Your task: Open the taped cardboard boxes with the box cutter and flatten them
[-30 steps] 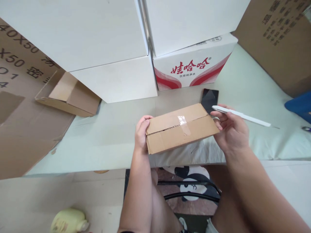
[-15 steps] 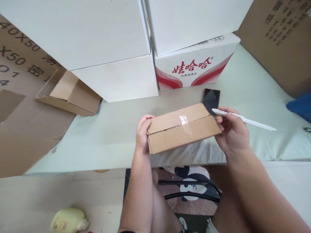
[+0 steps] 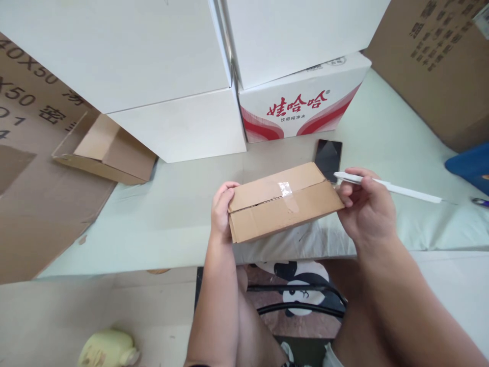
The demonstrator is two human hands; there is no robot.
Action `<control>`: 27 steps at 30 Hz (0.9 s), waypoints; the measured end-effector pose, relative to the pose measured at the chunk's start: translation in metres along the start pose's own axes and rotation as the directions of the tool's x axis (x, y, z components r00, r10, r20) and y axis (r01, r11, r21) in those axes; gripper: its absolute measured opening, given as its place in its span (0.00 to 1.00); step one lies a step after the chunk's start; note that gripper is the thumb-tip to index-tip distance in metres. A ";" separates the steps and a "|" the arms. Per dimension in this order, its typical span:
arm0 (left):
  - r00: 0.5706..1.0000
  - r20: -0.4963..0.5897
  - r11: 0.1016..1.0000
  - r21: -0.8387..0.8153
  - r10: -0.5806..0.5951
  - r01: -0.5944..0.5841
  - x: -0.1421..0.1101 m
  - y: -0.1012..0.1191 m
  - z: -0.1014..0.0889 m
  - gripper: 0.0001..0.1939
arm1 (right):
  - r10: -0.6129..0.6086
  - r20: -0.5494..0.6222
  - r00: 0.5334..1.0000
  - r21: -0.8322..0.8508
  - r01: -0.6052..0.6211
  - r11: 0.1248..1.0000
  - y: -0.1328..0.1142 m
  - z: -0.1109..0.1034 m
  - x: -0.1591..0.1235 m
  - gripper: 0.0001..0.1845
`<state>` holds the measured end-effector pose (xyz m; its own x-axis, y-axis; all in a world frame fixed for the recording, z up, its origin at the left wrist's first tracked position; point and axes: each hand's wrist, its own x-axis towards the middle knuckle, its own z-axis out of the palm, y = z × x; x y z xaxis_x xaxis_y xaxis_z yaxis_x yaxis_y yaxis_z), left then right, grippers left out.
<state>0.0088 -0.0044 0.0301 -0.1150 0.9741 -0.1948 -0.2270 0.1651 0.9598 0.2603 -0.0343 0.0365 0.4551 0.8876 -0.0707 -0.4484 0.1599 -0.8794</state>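
Note:
My left hand (image 3: 222,211) is closed around the left end of a small brown cardboard box (image 3: 267,219), its thumb lying near the corner. The box is held tilted above the table's front edge. A strip of clear tape (image 3: 285,189) crosses the seam between its two top flaps. In my right hand (image 3: 369,206) is a slim white pen-shaped tool (image 3: 412,191), gripped between thumb and fingers, with a thin tip pointing right. The right fingers also come up against the box's right corner; whether they press on it I cannot tell. Just behind that corner lies a black phone (image 3: 328,155).
Large white cartons (image 3: 175,127) and a white-and-red carton (image 3: 301,109) stand at the back of the cloth-covered table (image 3: 175,209). Brown cardboard (image 3: 57,204) rises at left, with another brown carton (image 3: 451,76) at right. A blue object (image 3: 469,165) sits at the right edge. A yellow bottle (image 3: 107,349) is on the floor.
My right hand and the white tool have shifted slightly right, away from the box. The box remains in my left hand, and the view has moved a little.

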 end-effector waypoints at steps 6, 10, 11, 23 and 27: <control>1.000 0.005 1.000 0.000 0.000 0.000 0.000 -0.001 -0.001 0.16 | -0.028 0.028 0.999 -0.032 0.029 0.999 -0.001 0.000 -0.001 0.12; 1.000 0.010 1.000 -0.005 -0.011 0.011 0.000 -0.002 -0.001 0.15 | -0.023 0.027 0.999 -0.031 0.023 0.999 0.001 0.000 -0.001 0.11; 1.000 0.011 1.000 -0.007 -0.011 0.012 0.000 -0.002 -0.001 0.15 | -0.020 0.024 1.000 -0.027 0.021 0.999 0.001 0.000 -0.001 0.11; 1.000 0.002 1.000 -0.018 -0.012 0.012 0.000 -0.001 0.000 0.16 | -0.032 0.054 0.998 -0.048 0.035 0.998 0.002 -0.003 -0.001 0.13; 1.000 -0.005 1.000 -0.021 -0.013 0.013 0.000 0.000 0.000 0.17 | -0.049 0.039 0.998 -0.060 0.052 0.997 0.000 -0.002 -0.003 0.12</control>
<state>0.0090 -0.0040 0.0299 -0.1165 0.9712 -0.2079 -0.2483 0.1742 0.9529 0.2605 -0.0379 0.0356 0.4459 0.8950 -0.0087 -0.3778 0.1794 -0.9084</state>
